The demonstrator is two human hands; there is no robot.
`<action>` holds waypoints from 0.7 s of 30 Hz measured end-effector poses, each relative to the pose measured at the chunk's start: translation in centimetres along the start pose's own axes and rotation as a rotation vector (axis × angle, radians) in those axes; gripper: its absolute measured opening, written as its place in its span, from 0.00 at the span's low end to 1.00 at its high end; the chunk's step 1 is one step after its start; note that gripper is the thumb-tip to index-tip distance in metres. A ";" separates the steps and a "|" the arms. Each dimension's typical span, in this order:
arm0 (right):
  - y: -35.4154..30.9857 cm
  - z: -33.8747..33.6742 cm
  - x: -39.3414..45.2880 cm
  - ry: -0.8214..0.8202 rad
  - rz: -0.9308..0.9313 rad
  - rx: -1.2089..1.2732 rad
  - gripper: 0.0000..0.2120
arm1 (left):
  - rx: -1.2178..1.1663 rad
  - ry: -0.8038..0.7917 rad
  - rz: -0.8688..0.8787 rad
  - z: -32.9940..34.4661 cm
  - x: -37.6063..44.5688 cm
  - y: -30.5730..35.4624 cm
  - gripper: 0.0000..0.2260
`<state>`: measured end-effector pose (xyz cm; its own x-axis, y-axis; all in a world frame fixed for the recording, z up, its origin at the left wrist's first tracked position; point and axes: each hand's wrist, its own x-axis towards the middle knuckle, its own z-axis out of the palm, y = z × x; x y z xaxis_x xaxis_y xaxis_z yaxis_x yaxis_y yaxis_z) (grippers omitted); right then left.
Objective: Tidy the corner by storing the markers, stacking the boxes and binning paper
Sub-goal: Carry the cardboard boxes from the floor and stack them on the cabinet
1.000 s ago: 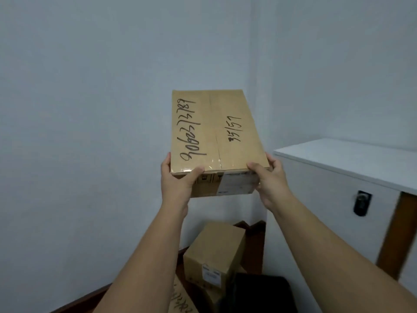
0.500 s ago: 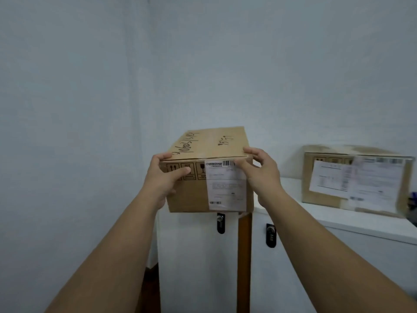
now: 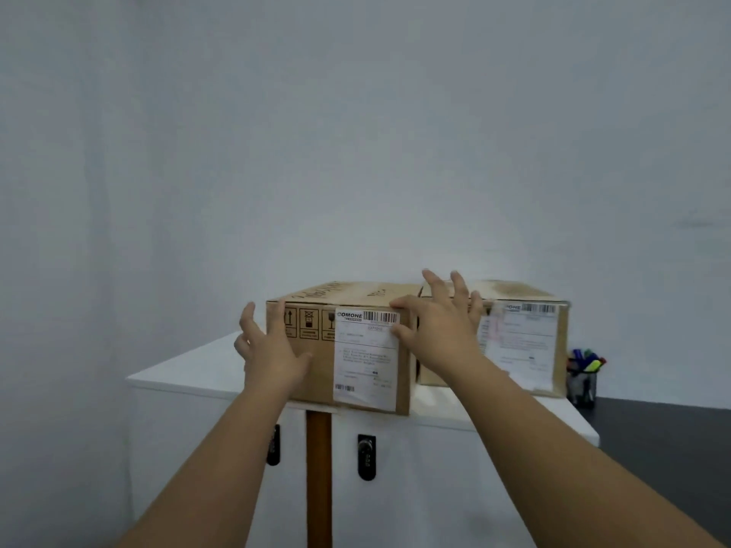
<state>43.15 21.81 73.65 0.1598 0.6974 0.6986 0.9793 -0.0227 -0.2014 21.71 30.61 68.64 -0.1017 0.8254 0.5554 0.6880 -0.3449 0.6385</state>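
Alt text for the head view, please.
Two open hands, left hand and right hand, press a cardboard box on a white cabinet, beside a second box and a pen cup.

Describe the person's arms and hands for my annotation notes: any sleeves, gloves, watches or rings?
Both forearms are bare as far as the frame shows; no sleeve edge comes into view. The left hand and right hand wear no gloves. No watch, bracelet or band shows at either wrist, and no ring is visible on the fingers, though slight motion blur could hide something small.
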 end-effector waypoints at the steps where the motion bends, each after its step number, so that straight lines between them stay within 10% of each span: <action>1: 0.8 0.2 0.3 -0.029 -0.002 -0.012 0.20 | 0.078 0.003 0.014 1.1 0.3 0.2 0.44; 21: 4.7 8.4 5.8 0.053 0.009 -0.152 0.26 | 0.355 -0.051 0.231 9.7 6.1 -1.0 0.40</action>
<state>47.69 31.78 70.99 0.1707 0.6581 0.7333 0.9848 -0.1391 -0.1043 27.38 40.37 66.19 0.1136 0.7686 0.6295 0.8941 -0.3554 0.2726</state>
